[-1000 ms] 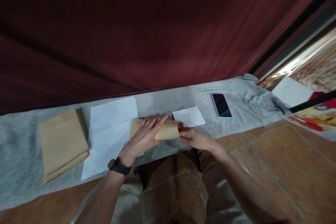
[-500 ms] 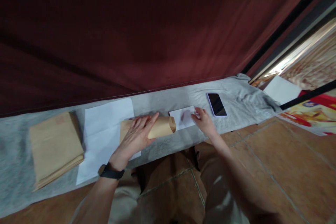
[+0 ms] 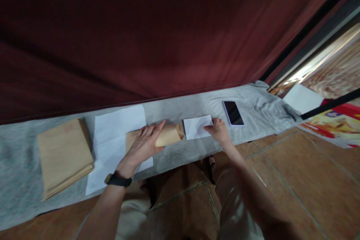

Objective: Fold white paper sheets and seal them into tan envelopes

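Observation:
Fingers stretched out, my left hand (image 3: pixel 144 140) lies across a brown paper envelope (image 3: pixel 168 135) and presses it down. The envelope's mouth gapes on the right side; the hand covers its middle. Beneath its left part is a large white sheet (image 3: pixel 111 146) with crease lines. My right hand (image 3: pixel 219 130) pinches the right edge of a folded white paper (image 3: pixel 195 127), thumb on top and fingers at its far corner. The paper lies flat, its left edge just beside the envelope's mouth.
A stack of brown envelopes (image 3: pixel 66 153) lies at the left. A phone (image 3: pixel 233 113) rests right of my right hand. Everything sits on a narrow ledge with grey cloth (image 3: pixel 253 108), against a dark red curtain (image 3: pixel 168 45). A colourful printed box (image 3: pixel 334 123) stands at the far right.
The envelope's mouth and the folded paper have come slightly apart; the envelope shifted left under my left hand. My right thumb now lies further over the paper. The view has shifted slightly.

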The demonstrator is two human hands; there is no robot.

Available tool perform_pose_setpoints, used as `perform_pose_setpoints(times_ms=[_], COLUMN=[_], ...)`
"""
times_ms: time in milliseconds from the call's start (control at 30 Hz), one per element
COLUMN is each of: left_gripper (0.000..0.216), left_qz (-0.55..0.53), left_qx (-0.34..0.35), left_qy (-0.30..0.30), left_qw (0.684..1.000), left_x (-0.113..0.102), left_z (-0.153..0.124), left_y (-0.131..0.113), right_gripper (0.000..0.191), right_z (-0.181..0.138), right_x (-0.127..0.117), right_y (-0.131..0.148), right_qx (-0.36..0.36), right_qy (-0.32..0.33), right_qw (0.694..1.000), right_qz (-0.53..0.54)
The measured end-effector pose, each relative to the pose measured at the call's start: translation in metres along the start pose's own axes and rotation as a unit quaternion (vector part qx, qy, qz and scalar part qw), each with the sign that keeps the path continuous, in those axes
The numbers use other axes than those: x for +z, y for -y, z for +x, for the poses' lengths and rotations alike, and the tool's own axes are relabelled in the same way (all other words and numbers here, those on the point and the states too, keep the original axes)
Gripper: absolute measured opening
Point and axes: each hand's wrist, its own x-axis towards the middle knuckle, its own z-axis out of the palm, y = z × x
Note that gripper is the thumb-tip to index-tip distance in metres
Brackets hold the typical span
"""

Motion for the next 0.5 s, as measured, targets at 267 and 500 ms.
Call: perform_pose_setpoints(times_ms=[267,500], left_gripper=[0.108,0.109], left_qz=[-0.021,-0.017], left_qx=[-0.010,-0.015], left_qy=[-0.001,0.005], left_qw=[1.000,1.000], left_x=[0.003,0.005], left_z=[0.001,0.001], left_y=[0.001,0.000], right_gripper=[0.018,0.027], right_z=[0.008,0.011], right_x=[-0.005,-0.025], right_y=[-0.013,-0.021], right_qx=[0.005,-0.062], right_qy=[0.057,0.010], right_qw=[0.950,0.870], right_qz=[0.308,0.489])
